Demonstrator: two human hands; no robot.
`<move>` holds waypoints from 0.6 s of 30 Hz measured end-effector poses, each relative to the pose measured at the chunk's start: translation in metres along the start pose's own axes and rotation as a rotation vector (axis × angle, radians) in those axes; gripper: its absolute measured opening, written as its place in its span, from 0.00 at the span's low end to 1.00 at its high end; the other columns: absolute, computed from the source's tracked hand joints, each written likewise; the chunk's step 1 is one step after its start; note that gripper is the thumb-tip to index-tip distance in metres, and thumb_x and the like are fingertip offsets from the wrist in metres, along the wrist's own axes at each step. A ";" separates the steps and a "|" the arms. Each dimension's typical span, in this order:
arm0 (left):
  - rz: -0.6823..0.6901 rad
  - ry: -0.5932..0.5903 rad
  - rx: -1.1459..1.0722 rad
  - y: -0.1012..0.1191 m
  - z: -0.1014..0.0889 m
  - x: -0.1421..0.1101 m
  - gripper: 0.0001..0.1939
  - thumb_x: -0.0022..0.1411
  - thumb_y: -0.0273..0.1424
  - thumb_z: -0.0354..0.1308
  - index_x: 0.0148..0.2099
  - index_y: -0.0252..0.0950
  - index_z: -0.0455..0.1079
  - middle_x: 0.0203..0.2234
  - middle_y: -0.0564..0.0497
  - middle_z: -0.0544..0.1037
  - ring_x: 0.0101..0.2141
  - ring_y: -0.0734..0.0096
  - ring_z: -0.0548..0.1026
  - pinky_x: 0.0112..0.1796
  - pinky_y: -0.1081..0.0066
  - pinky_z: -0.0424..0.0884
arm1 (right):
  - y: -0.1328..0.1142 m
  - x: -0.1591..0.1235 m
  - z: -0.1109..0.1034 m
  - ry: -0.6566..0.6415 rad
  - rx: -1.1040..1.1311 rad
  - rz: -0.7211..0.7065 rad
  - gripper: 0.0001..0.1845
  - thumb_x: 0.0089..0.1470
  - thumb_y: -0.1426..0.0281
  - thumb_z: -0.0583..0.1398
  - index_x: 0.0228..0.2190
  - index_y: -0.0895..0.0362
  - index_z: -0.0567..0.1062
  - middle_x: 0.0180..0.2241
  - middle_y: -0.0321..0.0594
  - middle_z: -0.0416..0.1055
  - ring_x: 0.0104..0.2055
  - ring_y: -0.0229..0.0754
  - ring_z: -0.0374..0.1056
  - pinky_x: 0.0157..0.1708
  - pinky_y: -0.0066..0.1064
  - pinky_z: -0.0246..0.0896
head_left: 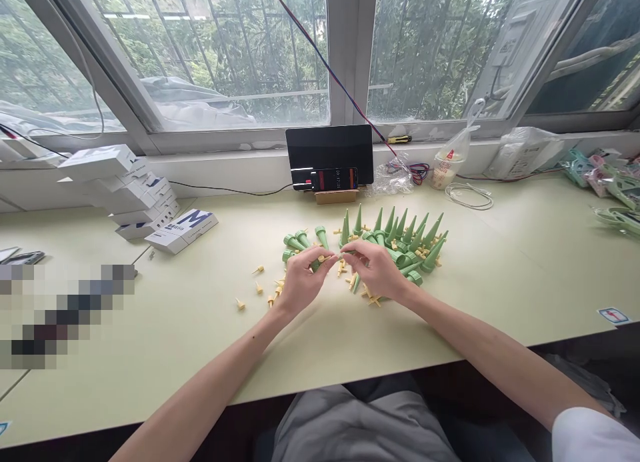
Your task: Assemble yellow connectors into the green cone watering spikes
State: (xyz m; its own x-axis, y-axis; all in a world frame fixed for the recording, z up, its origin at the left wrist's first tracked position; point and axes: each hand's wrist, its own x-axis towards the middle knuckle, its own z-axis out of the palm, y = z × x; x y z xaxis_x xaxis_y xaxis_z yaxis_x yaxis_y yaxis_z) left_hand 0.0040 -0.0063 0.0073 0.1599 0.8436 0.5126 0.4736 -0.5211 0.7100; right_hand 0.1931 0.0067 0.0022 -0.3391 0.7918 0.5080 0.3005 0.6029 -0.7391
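My left hand [306,279] is closed in a pinch, with a small yellow fitting [321,258] between its fingers. Fingertip to fingertip with it, my right hand [374,267] pinches something small, perhaps greenish, that the fingers mostly hide. Behind and right of my right hand, several green cone-shaped spikes [433,230] stand or lie in a cluster, with yellow cross-shaped pieces [374,301] among them. More green spikes with ribbed caps [321,234] lie just beyond my left hand. Loose yellow nozzle pieces [241,305] are scattered on the table to its left.
A black tablet [330,149] leans at the window wall, with a phone [336,179] before it on a small brown stand. White boxes [183,231] are stacked at left. A bagged drink cup [444,169], a coiled cable [470,197] and wrapped pastel items [620,182] sit at right.
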 end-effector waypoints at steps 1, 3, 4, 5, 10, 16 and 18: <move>0.016 0.013 0.009 0.000 0.000 0.000 0.10 0.65 0.36 0.59 0.34 0.38 0.75 0.26 0.51 0.76 0.27 0.74 0.69 0.28 0.73 0.65 | -0.001 0.000 0.000 0.015 0.013 0.015 0.13 0.65 0.62 0.56 0.35 0.56 0.75 0.31 0.40 0.72 0.29 0.39 0.67 0.29 0.30 0.63; 0.043 0.042 0.026 0.001 0.000 0.000 0.09 0.65 0.36 0.59 0.34 0.38 0.76 0.28 0.50 0.78 0.28 0.72 0.71 0.30 0.72 0.67 | -0.001 0.000 -0.001 0.042 0.054 0.053 0.14 0.64 0.60 0.55 0.34 0.56 0.74 0.29 0.39 0.70 0.27 0.38 0.66 0.27 0.30 0.63; 0.058 0.059 0.033 0.001 -0.001 -0.001 0.09 0.65 0.36 0.59 0.34 0.38 0.76 0.29 0.50 0.78 0.29 0.72 0.72 0.31 0.72 0.68 | -0.001 0.000 -0.001 0.054 0.087 0.076 0.14 0.64 0.59 0.56 0.34 0.56 0.74 0.28 0.38 0.70 0.26 0.38 0.66 0.26 0.30 0.63; 0.074 0.076 0.037 0.002 -0.001 -0.001 0.09 0.65 0.36 0.59 0.34 0.38 0.76 0.29 0.50 0.79 0.30 0.72 0.73 0.32 0.72 0.69 | -0.001 0.000 -0.001 0.068 0.130 0.101 0.15 0.64 0.58 0.56 0.35 0.56 0.74 0.27 0.37 0.69 0.25 0.37 0.65 0.25 0.29 0.63; 0.136 0.123 0.037 0.002 -0.001 -0.001 0.07 0.64 0.35 0.61 0.36 0.39 0.77 0.32 0.49 0.80 0.32 0.71 0.76 0.36 0.71 0.72 | -0.002 0.002 0.001 0.155 0.396 0.216 0.16 0.60 0.55 0.60 0.33 0.56 0.73 0.22 0.34 0.67 0.22 0.38 0.65 0.22 0.30 0.64; 0.107 0.107 0.044 0.000 0.000 -0.001 0.07 0.63 0.36 0.61 0.37 0.39 0.77 0.32 0.49 0.80 0.32 0.71 0.76 0.35 0.71 0.72 | -0.001 0.004 0.002 0.189 0.536 0.305 0.19 0.54 0.53 0.64 0.31 0.57 0.72 0.24 0.36 0.70 0.23 0.38 0.68 0.19 0.29 0.63; 0.102 0.105 0.041 0.000 0.000 -0.001 0.07 0.63 0.36 0.62 0.37 0.38 0.77 0.32 0.49 0.80 0.32 0.71 0.76 0.35 0.71 0.72 | -0.001 0.004 0.002 0.196 0.535 0.302 0.19 0.54 0.53 0.64 0.31 0.57 0.72 0.23 0.36 0.70 0.23 0.38 0.69 0.19 0.28 0.63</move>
State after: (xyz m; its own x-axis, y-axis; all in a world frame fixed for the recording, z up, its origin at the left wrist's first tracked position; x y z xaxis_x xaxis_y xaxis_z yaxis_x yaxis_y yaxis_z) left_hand 0.0037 -0.0076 0.0071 0.1184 0.7669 0.6307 0.4945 -0.5964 0.6323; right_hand 0.1893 0.0085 0.0039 -0.1243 0.9528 0.2770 -0.1459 0.2586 -0.9549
